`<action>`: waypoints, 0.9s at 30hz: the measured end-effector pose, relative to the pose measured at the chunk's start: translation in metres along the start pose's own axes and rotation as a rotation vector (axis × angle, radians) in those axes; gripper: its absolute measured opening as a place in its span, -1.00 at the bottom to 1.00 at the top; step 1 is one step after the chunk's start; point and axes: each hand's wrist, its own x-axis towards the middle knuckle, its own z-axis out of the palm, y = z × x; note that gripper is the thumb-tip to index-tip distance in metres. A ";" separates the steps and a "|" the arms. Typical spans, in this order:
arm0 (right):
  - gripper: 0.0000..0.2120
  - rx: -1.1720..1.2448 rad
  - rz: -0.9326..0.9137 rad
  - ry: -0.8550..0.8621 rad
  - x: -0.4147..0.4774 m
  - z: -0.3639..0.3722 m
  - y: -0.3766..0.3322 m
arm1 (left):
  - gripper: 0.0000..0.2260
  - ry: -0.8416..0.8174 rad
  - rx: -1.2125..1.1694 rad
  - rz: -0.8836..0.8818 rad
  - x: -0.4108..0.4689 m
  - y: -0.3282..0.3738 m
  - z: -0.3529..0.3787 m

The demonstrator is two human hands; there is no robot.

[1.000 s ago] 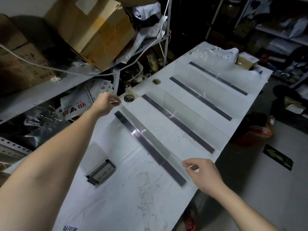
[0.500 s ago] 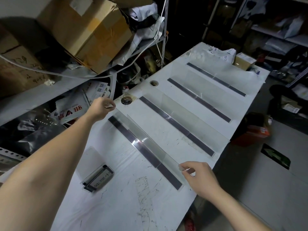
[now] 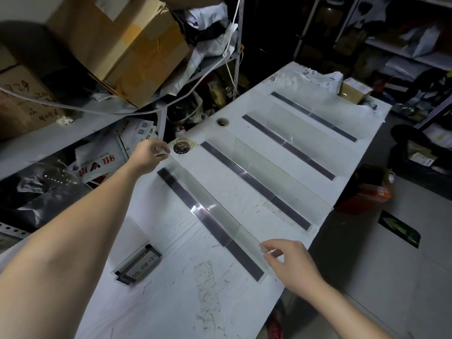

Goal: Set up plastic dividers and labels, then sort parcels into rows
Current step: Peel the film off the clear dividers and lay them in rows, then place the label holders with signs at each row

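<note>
**A:** Shelving [image 3: 36, 148] piled with cardboard boxes [image 3: 117, 42] crowds the left, and the white surface [image 3: 171, 302] runs away from us. Where's the divider?

**B:** The nearest clear divider [image 3: 215, 209] lies across the surface on its dark base strip [image 3: 212, 227]. Three other dividers [image 3: 264, 167] sit beyond it, well apart and roughly parallel.

**A:** And the hands?

**B:** The left grip [image 3: 146, 156] pinches the far end, just beside a round metal disc [image 3: 181, 147]. The right grip [image 3: 291, 265] pinches the top edge at the near end, by the front edge of the surface. Both are clenched on the plastic, fingertips only.

**A:** How would you finish this step?

**B:** It looks like it's being lined up. I'd match its angle and spacing to the next strip and move both ends together so the thin sheet doesn't bow. Then I'd press along the base until it seats flat. The clear plastic hides its own edge, so sight along the dark strip instead.

**A:** Labels?

**B:** One label holder [image 3: 138, 265] lies flat nearer us, not yet mounted. Sorting looks yet to begin.
</note>
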 end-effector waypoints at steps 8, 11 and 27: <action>-0.84 -0.028 0.003 -0.006 -0.002 -0.001 -0.003 | -0.75 0.002 0.013 -0.045 -0.006 0.001 0.000; -0.78 -0.118 -0.028 -0.035 -0.004 -0.005 -0.008 | -0.66 0.021 0.027 -0.048 -0.013 0.007 -0.007; -0.59 -0.195 -0.286 0.009 -0.004 -0.012 -0.042 | -0.65 0.044 0.092 -0.282 -0.174 0.035 -0.043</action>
